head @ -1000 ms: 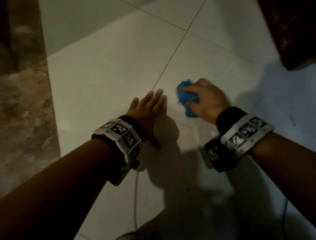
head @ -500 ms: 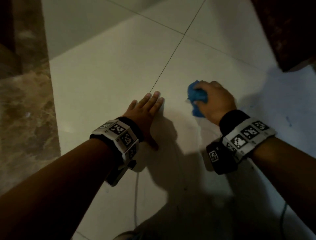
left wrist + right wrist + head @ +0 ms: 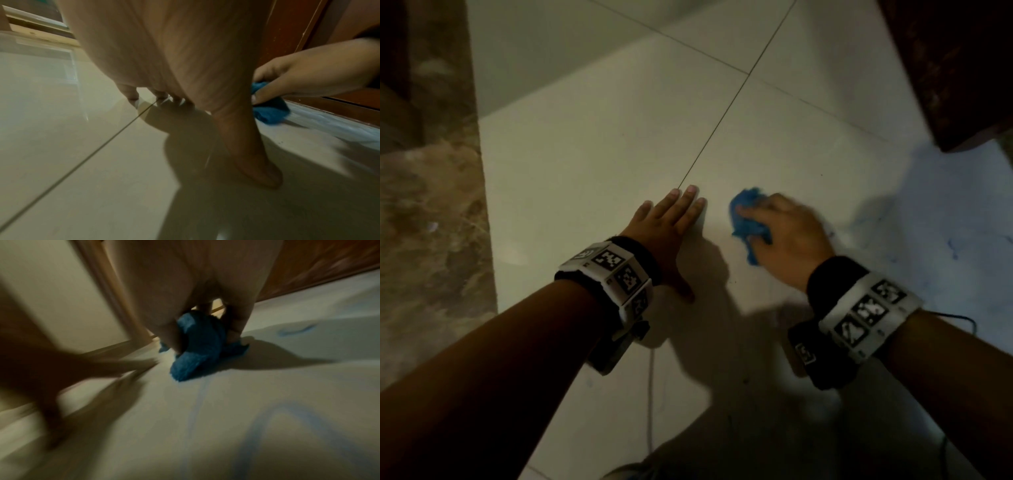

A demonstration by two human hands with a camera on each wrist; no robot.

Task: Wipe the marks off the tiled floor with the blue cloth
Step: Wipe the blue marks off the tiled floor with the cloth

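Head view. Left hand (image 3: 667, 229): lay flat on the pale tiled floor (image 3: 599, 164), fingers straight and together, thumb spread toward the body, holding nothing; fingertips sat at the near end of a dark grout line (image 3: 726, 118). Right hand (image 3: 787, 236): just beside the left, knuckles up, fingers curled over a bunched blue cloth (image 3: 748, 222) and pressing it to the tile. The cloth stuck out on the thumb side, in the gap between the two hands and apart from the left one. Blue marks (image 3: 952, 248): faint scribbles on the tile to the right of the right hand, in a shadowed patch. Both wrists carried bands with black-and-white square codes. A brown marbled strip (image 3: 431, 212) ran along the left edge of the floor; a dark wooden piece (image 3: 955, 68) stood at the upper right.

Left wrist view. Left hand (image 3: 174, 56): palm arched over the tile, fingertips and thumb touching down, nothing in it. Right hand (image 3: 308, 76): reached in from the right, thumb and fingers closed around the blue cloth (image 3: 271, 112), which rested on the floor in front of a reddish-brown wooden base (image 3: 308, 32).

Right wrist view, blurred. Right hand (image 3: 195, 288): fingers wrapped down into the blue cloth (image 3: 197, 350), the wad pressed on the tile beneath the palm. Blue marks (image 3: 296, 331): one short smear to the right of the cloth, and looping lines nearer the camera. The left hand (image 3: 92, 368) appeared as a dark smear at left.
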